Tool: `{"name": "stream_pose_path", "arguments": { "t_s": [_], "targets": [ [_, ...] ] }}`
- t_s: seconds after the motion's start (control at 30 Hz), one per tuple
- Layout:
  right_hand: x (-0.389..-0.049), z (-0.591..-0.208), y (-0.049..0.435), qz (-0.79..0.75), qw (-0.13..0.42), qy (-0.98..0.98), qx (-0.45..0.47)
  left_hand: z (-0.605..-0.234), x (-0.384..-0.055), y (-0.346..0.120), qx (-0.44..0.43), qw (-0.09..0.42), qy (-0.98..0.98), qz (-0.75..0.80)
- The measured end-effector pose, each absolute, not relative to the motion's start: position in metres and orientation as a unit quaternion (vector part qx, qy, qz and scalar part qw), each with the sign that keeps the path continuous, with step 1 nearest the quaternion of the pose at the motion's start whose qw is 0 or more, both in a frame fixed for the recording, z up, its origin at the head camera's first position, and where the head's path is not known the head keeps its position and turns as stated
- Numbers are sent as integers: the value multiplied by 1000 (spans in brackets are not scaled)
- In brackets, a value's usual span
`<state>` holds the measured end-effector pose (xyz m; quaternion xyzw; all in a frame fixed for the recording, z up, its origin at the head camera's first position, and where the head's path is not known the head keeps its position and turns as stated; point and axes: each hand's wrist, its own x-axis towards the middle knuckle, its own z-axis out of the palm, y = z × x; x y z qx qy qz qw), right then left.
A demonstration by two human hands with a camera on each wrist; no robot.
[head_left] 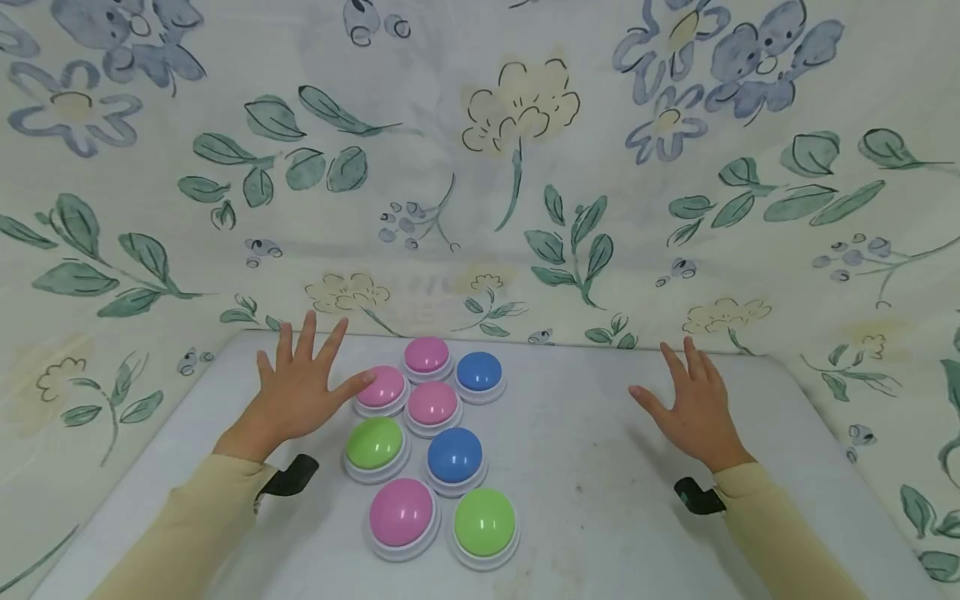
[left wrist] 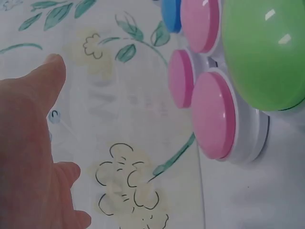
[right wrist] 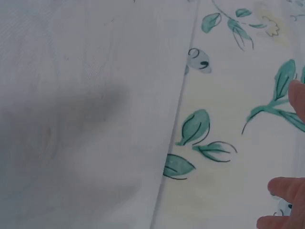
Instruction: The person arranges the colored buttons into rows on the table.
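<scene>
Several round push buttons with white bases stand grouped on a white table (head_left: pixel 592 533). They are pink (head_left: pixel 401 512), green (head_left: pixel 484 522) and blue (head_left: pixel 454 455). My left hand (head_left: pixel 300 400) hovers left of the group, fingers spread and holding nothing. In the head view its thumb overlaps a pink button (head_left: pixel 386 385); the left wrist view shows the hand (left wrist: pixel 28 124) apart from the pink button (left wrist: pixel 212 114). Over the table's right side my right hand (head_left: pixel 693 408) is raised, fingers extended and nothing in it. Only some of its fingertips (right wrist: pixel 286 188) show in the right wrist view.
A pale floral cloth (head_left: pixel 420 167) hangs behind the table and along its sides. The table's far edge runs just beyond the farthest pink button (head_left: pixel 426 355). A dark strap piece (head_left: pixel 292 476) is at the left wrist and another (head_left: pixel 697 497) at the right.
</scene>
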<state>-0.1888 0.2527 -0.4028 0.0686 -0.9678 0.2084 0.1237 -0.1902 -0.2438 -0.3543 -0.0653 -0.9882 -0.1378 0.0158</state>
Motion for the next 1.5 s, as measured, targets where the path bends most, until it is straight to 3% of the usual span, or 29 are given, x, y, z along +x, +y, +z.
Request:
{"name": "stream_pose_path", "arguments": {
  "t_s": [1.2,1.5],
  "targets": [
    [-211,-421,160,342,87,-932,87,-372,-210,-164,-104,45,-942,-316],
    [-216,-424,140,390,69,-915,76,-374,-212,-148,-106,27,-934,-341]
  ]
}}
